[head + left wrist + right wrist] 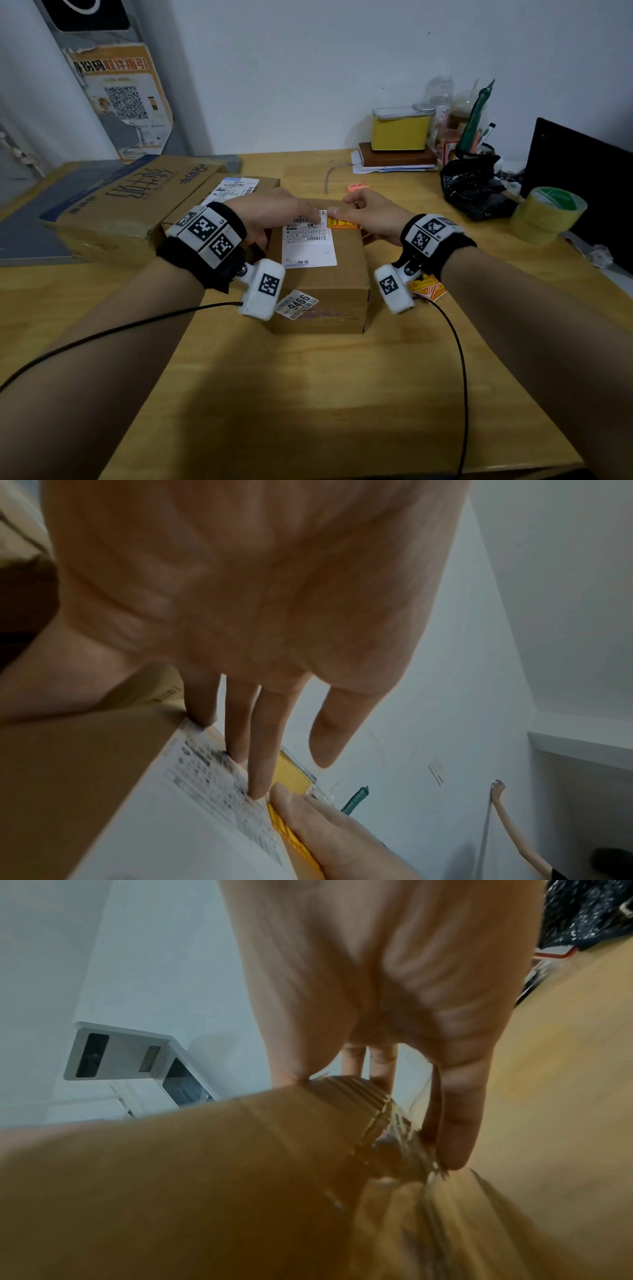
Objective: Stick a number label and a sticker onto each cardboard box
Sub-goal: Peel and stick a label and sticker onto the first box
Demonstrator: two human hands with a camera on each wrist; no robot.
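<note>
A small cardboard box [322,284] lies in the middle of the wooden table [308,394]. Its top carries a white shipping label [308,245] with a yellow-orange sticker [342,223] at its far right corner. A number label reading 9466 [297,303] sits on the near left corner. My left hand [284,212] lays straight fingers [263,750] on the shipping label [192,804]. My right hand [366,212] presses its thumb [308,813] on the sticker [294,840]. Its other fingers [459,1123] reach down the far end of the box [205,1177].
Two bigger cardboard boxes [130,205] [236,186] lie at the left. A yellow-orange sticker sheet [428,289] rests just right of the small box and something pink [358,187] beyond it. A black bag [476,192], a tape roll [548,212] and a dark screen [582,178] stand at the right.
</note>
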